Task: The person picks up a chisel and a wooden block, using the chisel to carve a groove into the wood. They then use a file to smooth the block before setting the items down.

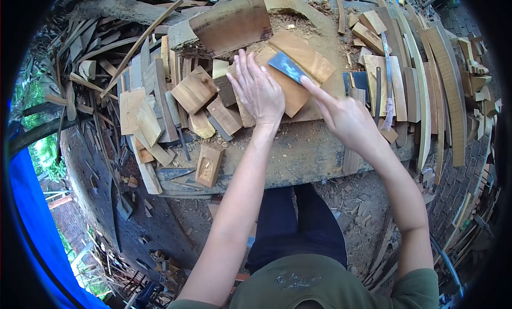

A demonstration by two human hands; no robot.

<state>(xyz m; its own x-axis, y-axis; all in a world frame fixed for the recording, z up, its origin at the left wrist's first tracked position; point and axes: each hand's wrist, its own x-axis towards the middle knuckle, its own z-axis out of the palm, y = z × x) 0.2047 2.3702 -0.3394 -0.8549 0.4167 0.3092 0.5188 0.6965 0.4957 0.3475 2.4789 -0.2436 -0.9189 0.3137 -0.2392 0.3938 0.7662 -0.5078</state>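
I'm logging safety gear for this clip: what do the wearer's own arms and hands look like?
The left hand and right hand are bare, with no glove, watch or bracelet showing. The forearms are uncovered too. The sleeves are short and olive green, matching the shirt, which has a small print on its front.

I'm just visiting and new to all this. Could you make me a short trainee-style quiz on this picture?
1. True or false: the right hand holds the shiny tool.
2. The left hand is: A) clenched in a fist; B) open, fingers extended; C) out of view.
3. What material lies under the tool?

Key:
1. True.
2. B.
3. Wood.
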